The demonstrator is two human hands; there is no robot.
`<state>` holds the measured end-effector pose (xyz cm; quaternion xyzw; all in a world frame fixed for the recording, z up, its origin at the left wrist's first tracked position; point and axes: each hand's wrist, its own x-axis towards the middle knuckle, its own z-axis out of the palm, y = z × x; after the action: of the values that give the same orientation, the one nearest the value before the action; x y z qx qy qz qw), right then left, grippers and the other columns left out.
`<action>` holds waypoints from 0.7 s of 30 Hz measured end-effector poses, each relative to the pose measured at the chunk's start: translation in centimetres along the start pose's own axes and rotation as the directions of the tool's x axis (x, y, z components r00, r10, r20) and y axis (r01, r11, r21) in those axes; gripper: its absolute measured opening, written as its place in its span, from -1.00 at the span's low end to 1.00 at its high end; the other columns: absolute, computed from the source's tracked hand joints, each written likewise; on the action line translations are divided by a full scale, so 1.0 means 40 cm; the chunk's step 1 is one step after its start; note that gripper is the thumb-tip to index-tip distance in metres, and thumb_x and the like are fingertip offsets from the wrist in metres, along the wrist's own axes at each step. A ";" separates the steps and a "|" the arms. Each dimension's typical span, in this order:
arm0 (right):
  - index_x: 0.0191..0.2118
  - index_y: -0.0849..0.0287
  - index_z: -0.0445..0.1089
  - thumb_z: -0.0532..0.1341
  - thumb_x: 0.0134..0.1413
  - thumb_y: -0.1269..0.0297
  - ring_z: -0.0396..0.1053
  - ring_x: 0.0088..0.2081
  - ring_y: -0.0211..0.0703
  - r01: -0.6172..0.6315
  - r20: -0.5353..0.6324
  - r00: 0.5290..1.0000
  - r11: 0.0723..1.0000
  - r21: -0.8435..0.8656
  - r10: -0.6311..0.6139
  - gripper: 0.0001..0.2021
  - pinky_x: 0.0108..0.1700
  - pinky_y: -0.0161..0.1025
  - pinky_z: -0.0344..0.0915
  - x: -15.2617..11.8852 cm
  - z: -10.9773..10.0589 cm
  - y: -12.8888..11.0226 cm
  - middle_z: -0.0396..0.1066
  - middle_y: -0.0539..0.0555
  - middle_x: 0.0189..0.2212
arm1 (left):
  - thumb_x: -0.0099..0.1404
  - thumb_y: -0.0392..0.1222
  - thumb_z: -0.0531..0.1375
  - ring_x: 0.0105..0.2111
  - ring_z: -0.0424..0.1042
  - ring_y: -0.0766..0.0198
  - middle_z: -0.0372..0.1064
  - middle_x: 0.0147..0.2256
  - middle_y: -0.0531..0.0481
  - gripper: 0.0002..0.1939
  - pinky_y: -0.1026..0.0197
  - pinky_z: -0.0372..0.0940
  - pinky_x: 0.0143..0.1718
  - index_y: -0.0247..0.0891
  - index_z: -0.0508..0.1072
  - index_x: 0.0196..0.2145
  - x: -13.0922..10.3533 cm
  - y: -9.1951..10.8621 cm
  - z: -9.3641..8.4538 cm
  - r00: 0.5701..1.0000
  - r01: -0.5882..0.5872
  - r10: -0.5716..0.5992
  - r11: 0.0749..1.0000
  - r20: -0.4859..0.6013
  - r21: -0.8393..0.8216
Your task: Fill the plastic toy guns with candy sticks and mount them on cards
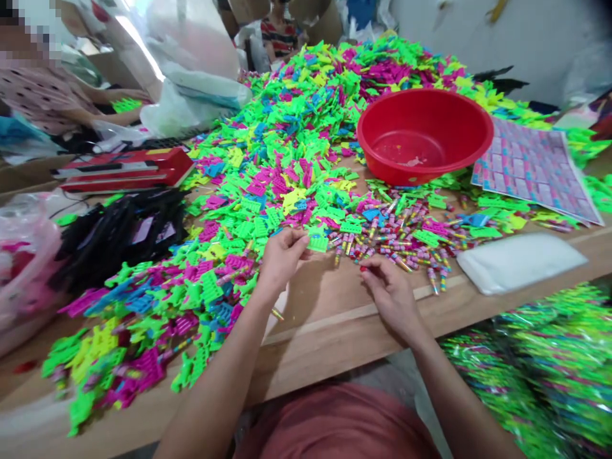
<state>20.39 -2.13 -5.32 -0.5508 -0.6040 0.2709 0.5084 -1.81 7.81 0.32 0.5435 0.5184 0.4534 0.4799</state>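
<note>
My left hand [287, 255] is closed, thumb and index finger pinching a green plastic piece [318, 243] above the wooden table [329, 325]. To its right, my right hand [389, 293] holds a small red piece [363, 268] between its fingertips. Small pink-and-yellow tubes [401, 239] lie just beyond the right hand. A large heap of green, pink, blue and yellow plastic pieces [296, 127] spreads beyond and to the left of both hands.
A red basin [425, 169] stands at the back right, beside a printed sheet [535, 166]. A white packet [521, 261] lies at the right edge. Black bags [119, 239] and a red box [129, 172] lie left. Two people are behind the table.
</note>
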 end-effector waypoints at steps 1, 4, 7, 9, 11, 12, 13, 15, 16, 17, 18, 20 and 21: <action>-0.04 0.09 0.47 0.19 0.37 0.15 0.45 -0.12 -0.04 -0.031 -0.016 0.999 0.998 0.051 0.032 -0.81 -0.10 -0.11 0.41 0.004 0.010 -0.007 0.49 0.11 -0.18 | 0.10 0.01 0.40 -0.49 0.46 0.25 0.43 -0.48 0.04 -0.71 0.22 0.35 -0.38 -0.24 0.50 -0.38 -0.021 -0.001 0.005 0.998 0.052 -0.049 0.992 0.033 -0.112; 0.05 0.10 0.48 0.22 0.35 0.13 0.46 -0.20 -0.10 -0.089 -0.028 0.995 0.978 0.190 0.096 -0.73 -0.16 -0.17 0.44 0.013 0.036 -0.030 0.51 0.09 -0.21 | -0.04 0.05 0.51 -0.50 0.45 0.32 0.45 -0.45 0.06 -0.58 0.26 0.37 -0.39 -0.27 0.52 -0.35 -0.078 -0.010 0.029 0.987 0.151 -0.126 0.947 0.103 -0.284; 0.05 0.10 0.50 0.23 0.34 0.16 0.48 -0.18 -0.12 -0.069 -0.012 0.997 0.967 0.246 0.074 -0.74 -0.12 -0.17 0.46 0.011 0.049 -0.048 0.53 0.10 -0.15 | 0.00 0.03 0.52 -0.46 0.45 0.35 0.48 -0.42 0.05 -0.60 0.28 0.37 -0.34 -0.28 0.56 -0.33 -0.122 -0.018 0.060 0.980 0.182 -0.144 0.921 0.133 -0.344; 0.02 0.08 0.51 0.23 0.35 0.19 0.47 -0.11 -0.09 -0.026 -0.016 0.999 0.980 0.197 0.030 -0.78 -0.04 -0.14 0.46 0.004 0.053 -0.055 0.52 0.11 -0.11 | 0.04 0.07 0.50 -0.36 0.48 0.33 0.51 -0.35 0.00 -0.60 0.26 0.39 -0.24 -0.27 0.57 -0.32 -0.144 -0.020 0.080 0.975 0.210 -0.160 0.883 0.152 -0.419; 0.00 0.06 0.53 0.21 0.36 0.23 0.46 -0.04 -0.06 0.039 0.002 0.999 0.991 0.126 -0.039 -0.80 0.03 -0.10 0.44 -0.007 0.056 -0.058 0.51 0.12 -0.09 | 0.07 0.13 0.49 -0.24 0.51 0.27 0.54 -0.25 -0.05 -0.56 0.23 0.40 -0.17 -0.25 0.58 -0.26 -0.160 -0.017 0.098 0.967 0.247 -0.178 0.827 0.182 -0.505; -0.01 0.05 0.54 0.21 0.36 0.26 0.45 -0.01 -0.05 0.075 0.023 0.997 0.992 0.099 -0.078 -0.81 0.05 -0.09 0.43 -0.012 0.058 -0.059 0.49 0.12 -0.09 | 0.08 0.14 0.49 -0.20 0.52 0.25 0.54 -0.21 -0.06 -0.54 0.22 0.39 -0.15 -0.23 0.58 -0.22 -0.167 -0.015 0.105 0.964 0.262 -0.185 0.801 0.193 -0.539; -0.02 0.05 0.55 0.21 0.36 0.28 0.44 -0.01 -0.04 0.107 0.048 0.993 0.990 0.088 -0.111 -0.81 0.05 -0.09 0.42 -0.017 0.060 -0.060 0.48 0.13 -0.10 | 0.07 0.12 0.49 -0.17 0.52 0.25 0.55 -0.19 -0.06 -0.54 0.23 0.38 -0.14 -0.21 0.57 -0.18 -0.171 -0.013 0.111 0.962 0.269 -0.191 0.781 0.194 -0.563; 0.00 0.05 0.55 0.20 0.37 0.32 0.44 -0.03 -0.05 0.136 0.087 0.986 0.986 0.101 -0.145 -0.79 0.00 -0.10 0.42 -0.026 0.065 -0.063 0.46 0.12 -0.13 | 0.03 -0.01 0.53 -0.18 0.51 0.29 0.55 -0.19 -0.01 -0.56 0.27 0.36 -0.13 -0.19 0.55 -0.18 -0.176 -0.011 0.119 0.966 0.257 -0.209 0.760 0.151 -0.597; 0.01 0.05 0.55 0.20 0.37 0.32 0.44 -0.05 -0.06 0.134 0.095 0.985 0.985 0.111 -0.144 -0.78 -0.01 -0.11 0.42 -0.029 0.066 -0.064 0.45 0.12 -0.14 | -0.01 -0.09 0.55 -0.20 0.50 0.32 0.54 -0.23 0.02 -0.57 0.29 0.35 -0.13 -0.20 0.54 -0.22 -0.177 -0.011 0.121 0.966 0.254 -0.226 0.753 0.124 -0.607; 0.03 0.04 0.54 0.20 0.38 0.32 0.44 -0.05 -0.06 0.123 0.095 0.986 0.985 0.121 -0.135 -0.78 -0.01 -0.11 0.42 -0.031 0.067 -0.066 0.45 0.12 -0.13 | -0.05 -0.15 0.55 -0.24 0.49 0.34 0.53 -0.26 0.04 -0.58 0.30 0.34 -0.15 -0.22 0.52 -0.26 -0.177 -0.010 0.120 0.964 0.254 -0.244 0.747 0.102 -0.614; 0.05 0.04 0.53 0.19 0.38 0.31 0.44 -0.04 -0.06 0.108 0.094 0.988 0.986 0.130 -0.120 -0.77 0.00 -0.11 0.42 -0.033 0.067 -0.067 0.46 0.12 -0.12 | -0.07 -0.18 0.55 -0.27 0.48 0.36 0.52 -0.29 0.05 -0.59 0.30 0.35 -0.17 -0.24 0.51 -0.29 -0.176 -0.010 0.119 0.961 0.259 -0.263 0.741 0.087 -0.620; 0.08 0.03 0.52 0.20 0.39 0.30 0.45 -0.01 -0.06 0.072 0.095 0.992 0.987 0.142 -0.086 -0.76 0.03 -0.11 0.41 -0.033 0.065 -0.068 0.48 0.13 -0.07 | -0.08 -0.18 0.54 -0.32 0.46 0.36 0.51 -0.32 0.06 -0.60 0.28 0.36 -0.21 -0.26 0.47 -0.33 -0.177 -0.006 0.113 0.950 0.280 -0.302 0.729 0.074 -0.624; 0.08 0.03 0.52 0.20 0.39 0.29 0.45 0.01 -0.07 0.061 0.100 0.992 0.987 0.147 -0.076 -0.76 0.04 -0.11 0.40 -0.033 0.063 -0.069 0.49 0.12 -0.06 | -0.08 -0.17 0.53 -0.34 0.46 0.35 0.51 -0.31 0.06 -0.60 0.26 0.38 -0.23 -0.26 0.47 -0.33 -0.177 -0.004 0.110 0.945 0.294 -0.319 0.727 0.073 -0.621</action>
<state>16.85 -3.46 -4.15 -0.4765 -0.6275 0.3249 0.5231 2.15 0.50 -0.36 0.2519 0.4307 0.5239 0.6903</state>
